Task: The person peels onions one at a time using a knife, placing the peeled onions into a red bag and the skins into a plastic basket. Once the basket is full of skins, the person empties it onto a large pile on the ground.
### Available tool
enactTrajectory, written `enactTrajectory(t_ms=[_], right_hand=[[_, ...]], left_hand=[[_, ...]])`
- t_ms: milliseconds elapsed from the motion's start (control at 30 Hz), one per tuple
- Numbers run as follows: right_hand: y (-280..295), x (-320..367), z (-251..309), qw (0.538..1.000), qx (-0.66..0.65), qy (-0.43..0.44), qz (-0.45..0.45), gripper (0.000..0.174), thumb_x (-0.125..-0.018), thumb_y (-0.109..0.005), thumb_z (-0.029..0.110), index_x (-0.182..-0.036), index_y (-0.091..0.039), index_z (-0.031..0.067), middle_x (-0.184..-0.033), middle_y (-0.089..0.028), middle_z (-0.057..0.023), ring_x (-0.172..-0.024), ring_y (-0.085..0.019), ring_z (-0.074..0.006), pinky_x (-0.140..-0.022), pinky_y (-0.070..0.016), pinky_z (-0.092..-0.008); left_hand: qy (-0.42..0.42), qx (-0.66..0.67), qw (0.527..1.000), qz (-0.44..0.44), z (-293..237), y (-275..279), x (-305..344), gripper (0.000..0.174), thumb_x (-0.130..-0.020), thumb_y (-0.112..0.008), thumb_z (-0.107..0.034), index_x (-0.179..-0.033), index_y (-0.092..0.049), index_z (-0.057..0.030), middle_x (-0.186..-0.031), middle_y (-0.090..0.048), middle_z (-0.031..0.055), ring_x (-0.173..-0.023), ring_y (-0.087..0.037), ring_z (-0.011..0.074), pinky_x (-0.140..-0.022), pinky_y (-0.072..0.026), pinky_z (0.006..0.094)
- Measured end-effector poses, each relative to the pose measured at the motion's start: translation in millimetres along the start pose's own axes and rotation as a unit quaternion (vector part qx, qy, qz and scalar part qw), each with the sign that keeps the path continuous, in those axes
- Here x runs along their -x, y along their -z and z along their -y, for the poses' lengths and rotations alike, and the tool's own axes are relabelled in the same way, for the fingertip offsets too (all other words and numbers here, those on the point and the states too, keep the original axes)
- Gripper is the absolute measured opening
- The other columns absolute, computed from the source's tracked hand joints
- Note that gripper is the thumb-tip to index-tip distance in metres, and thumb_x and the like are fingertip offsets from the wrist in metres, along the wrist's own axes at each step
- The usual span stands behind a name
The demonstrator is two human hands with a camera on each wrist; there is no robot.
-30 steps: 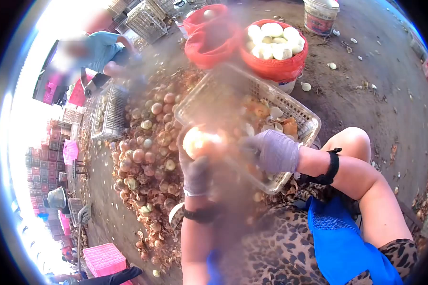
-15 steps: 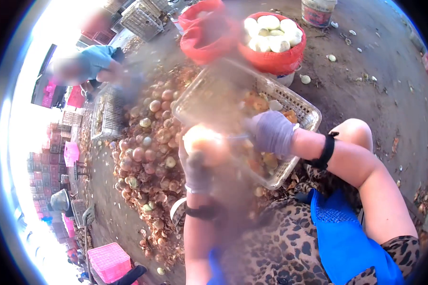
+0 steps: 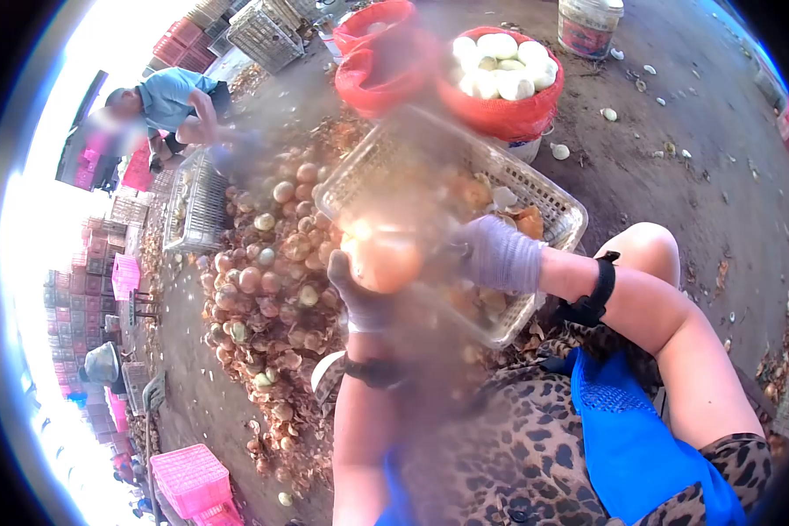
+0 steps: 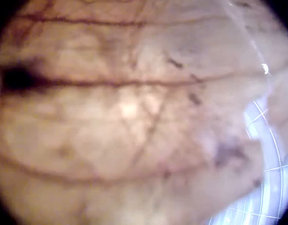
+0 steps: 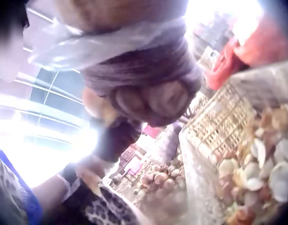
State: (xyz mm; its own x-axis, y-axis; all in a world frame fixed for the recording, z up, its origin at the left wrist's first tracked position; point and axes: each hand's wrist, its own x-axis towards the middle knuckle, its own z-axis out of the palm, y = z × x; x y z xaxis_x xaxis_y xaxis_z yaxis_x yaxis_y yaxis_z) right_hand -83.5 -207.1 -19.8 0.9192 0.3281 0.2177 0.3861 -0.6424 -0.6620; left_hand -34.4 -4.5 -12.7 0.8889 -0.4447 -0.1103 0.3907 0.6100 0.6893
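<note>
In the head view, the gloved left hand grips a large brown onion, its thumb along the left side. Glare and a blurred patch cover part of the onion. To its right is the gloved right hand, fingers curled round a thin tool that is mostly hidden by blur. The right wrist view shows those curled fingers from close up, the tool out of sight. A pale brown surface with dark lines fills the left wrist view; I cannot tell what it is.
Beneath the hands a crate holds peels. Onions lie heaped at the left. Behind stand a red-lined bucket of peeled white onions and other red bags. A person in light blue bends at the back left.
The onion has turned and sits slightly lower, with more brown surface showing. My left thumb has shifted to its left side. The right hand is higher than a second ago. The person in blue has moved slightly.
</note>
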Motion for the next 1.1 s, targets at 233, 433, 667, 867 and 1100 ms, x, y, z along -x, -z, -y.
enactTrajectory(t_ms=[233,433,667,867,1100], right_hand=[[24,-15,27,0.972,-0.096,0.062,-0.206,0.023,-0.083,-0.065,0.018,-0.104,-0.065,0.0087,-0.086,-0.065,-0.012,-0.075,-0.065,-0.0252,-0.064,-0.0529,-0.0322],[41,-4,41,0.848,-0.523,-0.087,-0.021,0.028,-0.085,-0.062,0.017,-0.109,-0.06,0.0031,-0.1,-0.061,-0.0038,-0.088,-0.059,-0.0103,-0.074,-0.0491,-0.0229],[14,2,-65,0.969,-0.218,-0.037,-0.108,0.036,-0.083,-0.063,0.016,-0.114,-0.058,-0.0028,-0.105,-0.062,-0.0076,-0.094,-0.058,-0.0168,-0.084,-0.0467,-0.0288],[-6,-32,-51,0.953,-0.28,-0.118,0.009,0.031,-0.086,-0.061,0.019,-0.11,-0.059,-0.0014,-0.098,-0.062,-0.0048,-0.085,-0.059,-0.014,-0.076,-0.0487,-0.027],[-10,-50,-105,0.895,-0.366,-0.245,0.069,0.022,-0.09,-0.057,0.018,-0.103,-0.061,0.0011,-0.094,-0.063,-0.0036,-0.081,-0.06,-0.0132,-0.074,-0.0484,-0.0256]], left_hand=[[0.08,-0.029,0.996,0.035,9,-23,10,0.078,-0.079,-0.046,-0.064,-0.125,-0.046,-0.0016,-0.113,-0.055,0.0153,-0.098,-0.056,0.0264,-0.078,-0.0503,0.0381],[0.121,-0.113,0.98,0.114,9,-48,35,0.075,-0.079,-0.049,-0.065,-0.126,-0.049,-0.0056,-0.106,-0.06,0.0122,-0.092,-0.058,0.0242,-0.072,-0.0517,0.0376],[0.102,-0.111,0.988,-0.029,29,-9,24,0.066,-0.073,-0.061,-0.055,-0.121,-0.05,-0.0111,-0.104,-0.06,0.0119,-0.087,-0.061,0.0278,-0.062,-0.053,0.0453],[0.019,-0.259,0.963,-0.066,18,22,20,0.06,-0.05,-0.081,-0.007,-0.103,-0.053,-0.003,-0.09,-0.061,0.0152,-0.08,-0.065,0.026,-0.063,-0.0584,0.0421],[-0.017,-0.266,0.962,-0.052,-4,24,35,0.068,-0.043,-0.082,-0.005,-0.106,-0.054,0.0002,-0.094,-0.063,0.017,-0.086,-0.065,0.0273,-0.068,-0.0582,0.0411]])
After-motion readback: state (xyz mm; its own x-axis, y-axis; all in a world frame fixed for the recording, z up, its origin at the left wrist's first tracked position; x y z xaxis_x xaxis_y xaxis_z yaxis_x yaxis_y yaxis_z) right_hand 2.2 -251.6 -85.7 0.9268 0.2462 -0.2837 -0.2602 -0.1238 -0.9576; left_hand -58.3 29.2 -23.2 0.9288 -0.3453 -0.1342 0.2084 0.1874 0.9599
